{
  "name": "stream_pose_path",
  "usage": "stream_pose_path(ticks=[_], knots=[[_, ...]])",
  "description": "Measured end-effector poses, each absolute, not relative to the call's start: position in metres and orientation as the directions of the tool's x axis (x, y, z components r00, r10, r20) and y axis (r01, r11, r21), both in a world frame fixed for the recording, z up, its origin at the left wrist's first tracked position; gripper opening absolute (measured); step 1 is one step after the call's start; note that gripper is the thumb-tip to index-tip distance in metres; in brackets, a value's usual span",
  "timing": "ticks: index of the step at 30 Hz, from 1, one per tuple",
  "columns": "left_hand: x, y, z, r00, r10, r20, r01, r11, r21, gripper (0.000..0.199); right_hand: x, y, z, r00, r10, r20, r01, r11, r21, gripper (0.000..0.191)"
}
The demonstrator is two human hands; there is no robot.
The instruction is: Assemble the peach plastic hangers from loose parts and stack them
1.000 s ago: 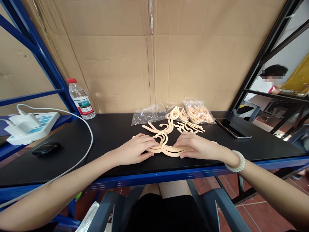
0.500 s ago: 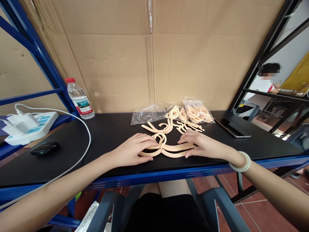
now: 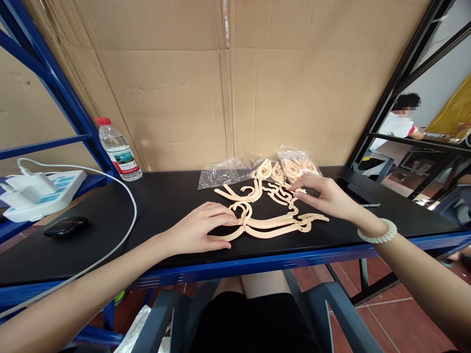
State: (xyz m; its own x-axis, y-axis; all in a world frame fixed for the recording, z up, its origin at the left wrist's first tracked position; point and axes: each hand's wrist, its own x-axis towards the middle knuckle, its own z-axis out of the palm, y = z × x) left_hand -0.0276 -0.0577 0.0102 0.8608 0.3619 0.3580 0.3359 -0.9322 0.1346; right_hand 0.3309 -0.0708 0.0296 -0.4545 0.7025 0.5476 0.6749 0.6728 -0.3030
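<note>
Beige folding hangers lie unfolded near the table's front edge, their hooks curling toward the back. My left hand is closed around their left arms, which it partly hides. Over the small beige hanger pieces, my right hand pinches one such piece between thumb and fingers. At the right end of the front hangers, wavy pieces join the arms. Behind them lies another set of hanger arms.
Clear plastic bags, one full of beige hangers, stand at the back by the cardboard wall. A phone lies at right. A water bottle, a black mouse-like object, a white cable and a power strip are left. A person sits beyond the rack.
My right hand has left the right end of the front hangers and moved back to the small pieces, uncovering the wavy ends. My left hand has stayed in place.
</note>
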Motion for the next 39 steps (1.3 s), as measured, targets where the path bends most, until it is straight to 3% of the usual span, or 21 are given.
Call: stream_pose_path(ticks=[4,8,11,15,18,23,32,39], knots=[[-0.028,-0.055,0.019,0.813,0.406,0.418,0.322,-0.911,0.259,0.037,0.332,-0.062,0.025,-0.399,0.741,0.540,0.703,0.625,-0.338,0.027],[-0.025,-0.035,0.036,0.614,0.584,0.531,0.417,-0.811,0.410,0.023,0.328,-0.047,0.030,-0.369,0.746,0.554,0.702,0.614,-0.360,0.026],[-0.018,-0.013,0.045,0.548,0.684,0.481,0.489,-0.729,0.480,0.025,0.320,-0.030,0.040,-0.364,0.737,0.569,0.705,0.617,-0.349,0.024],[-0.005,0.008,0.044,0.699,0.630,0.339,0.554,-0.776,0.300,0.023,0.308,-0.007,0.045,-0.353,0.756,0.551,0.726,0.593,-0.349,0.027],[-0.004,0.013,0.037,0.770,0.582,0.262,0.551,-0.813,0.188,0.023,0.304,0.004,0.036,-0.369,0.796,0.480,0.676,0.584,-0.450,0.031],[-0.017,0.018,0.026,0.778,0.566,0.272,0.553,-0.823,0.132,0.021,0.316,0.012,0.019,-0.411,0.853,0.322,0.588,0.518,-0.622,0.028],[-0.019,0.025,0.019,0.808,0.515,0.286,0.501,-0.856,0.126,0.022,0.333,0.020,0.016,-0.147,0.941,0.306,0.412,0.340,-0.845,0.026],[-0.013,0.027,0.011,0.822,0.496,0.279,0.524,-0.851,-0.029,0.022,0.327,0.022,0.010,-0.164,0.964,0.211,0.214,0.244,-0.946,0.027]])
